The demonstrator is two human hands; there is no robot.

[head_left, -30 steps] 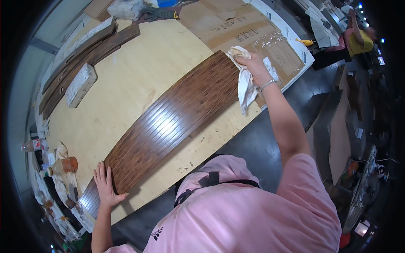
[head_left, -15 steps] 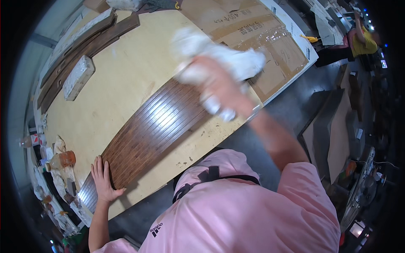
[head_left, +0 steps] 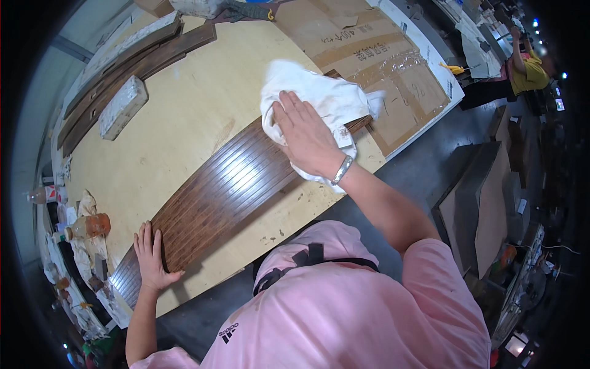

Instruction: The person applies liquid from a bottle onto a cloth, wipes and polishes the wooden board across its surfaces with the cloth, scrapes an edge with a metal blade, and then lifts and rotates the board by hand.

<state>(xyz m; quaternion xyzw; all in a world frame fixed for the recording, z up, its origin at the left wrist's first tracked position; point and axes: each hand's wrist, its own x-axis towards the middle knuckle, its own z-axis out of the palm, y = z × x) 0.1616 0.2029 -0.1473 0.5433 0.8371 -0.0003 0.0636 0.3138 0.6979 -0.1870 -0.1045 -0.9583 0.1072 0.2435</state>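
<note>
Pressing down on a white cloth (head_left: 319,101), the right hand (head_left: 307,138) is lying flat over the far end of a long dark wooden plank (head_left: 227,187). That plank is resting on a pale plywood worktable (head_left: 184,111), its long axis running diagonally from the near left corner, by the person's body, up to the far right, where it is meeting a flattened cardboard sheet (head_left: 393,67).

The right hand's fingers are extended and slightly fanned, palm down, bunching the cloth against the wood rather than pinching it; a metal bracelet (head_left: 342,170) is sitting at the wrist. The cloth is spilling past the plank's edge on both sides of the hand.

The left hand (head_left: 150,258) is lying at the opposite, near end of the plank, fingers spread and flat on the wood, holding nothing. The bare stretch of plank is thus lying between the two hands, down and left from the right fingers along the grain.

Also noted: a pale block (head_left: 123,107) and stacked dark strips (head_left: 129,58) at the table's far left, and bottles (head_left: 86,226) beside the left edge. Another person in yellow (head_left: 528,71) is standing well apart.
</note>
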